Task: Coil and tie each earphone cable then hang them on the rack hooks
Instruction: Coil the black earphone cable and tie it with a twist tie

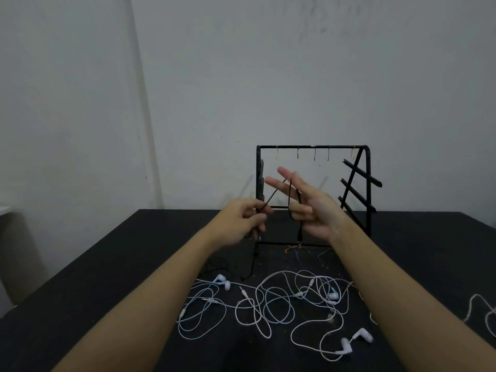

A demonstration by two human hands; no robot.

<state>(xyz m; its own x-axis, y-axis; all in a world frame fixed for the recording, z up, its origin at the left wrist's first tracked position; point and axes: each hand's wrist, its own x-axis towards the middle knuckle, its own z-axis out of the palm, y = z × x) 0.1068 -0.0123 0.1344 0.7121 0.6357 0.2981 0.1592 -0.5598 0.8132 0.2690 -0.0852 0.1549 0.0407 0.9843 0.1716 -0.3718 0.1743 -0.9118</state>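
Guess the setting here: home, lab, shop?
Probably a staged recording bench, not a home: a bare black table against a plain white wall, with only a black hook rack and loose white earphones laid out.

Dim, flat light; soft focus, slight motion blur, wide-angle bending at edges

Left hand [243,222] pinches a black earphone cable [290,202] looped over the right hand's [308,205] spread fingers before the rack [359,167].
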